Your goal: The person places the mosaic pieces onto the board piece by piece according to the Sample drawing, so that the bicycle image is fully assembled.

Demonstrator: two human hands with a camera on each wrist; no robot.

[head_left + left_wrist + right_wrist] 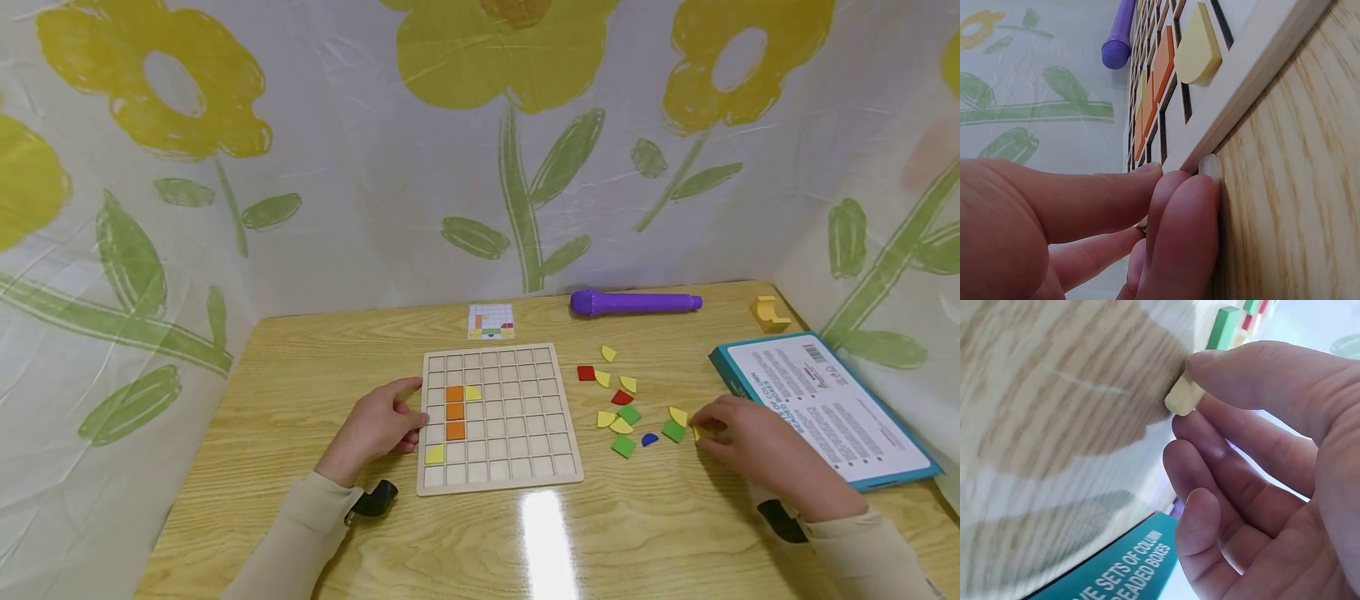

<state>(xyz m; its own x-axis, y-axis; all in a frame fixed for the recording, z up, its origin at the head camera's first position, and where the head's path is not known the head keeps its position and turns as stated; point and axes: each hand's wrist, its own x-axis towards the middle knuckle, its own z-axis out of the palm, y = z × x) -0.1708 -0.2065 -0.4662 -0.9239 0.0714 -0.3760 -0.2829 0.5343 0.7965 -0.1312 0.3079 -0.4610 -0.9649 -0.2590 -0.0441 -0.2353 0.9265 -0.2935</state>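
Note:
My left hand (377, 423) pinches the left edge of a wooden grid board (520, 428), thumb on the rim and fingertips against its side. On the board, orange squares (455, 411) stack in a column, with a yellow quarter-circle tile (473, 392) right of the top one. Another yellow quarter-circle tile (435, 454) sits lower left, near my left hand. At the right, my right hand (761, 442) pinches a yellow tile (1184, 397) between thumb and fingers, close over the table. Its far part is hidden behind the thumb.
Loose yellow, red, green (623, 447) and blue (649, 439) tiles lie between board and right hand. A small pattern card (491, 322) is behind the board, a purple microphone-shaped object (637, 303) at the back. A teal-edged box (825, 408) and yellow holder (769, 314) stand right.

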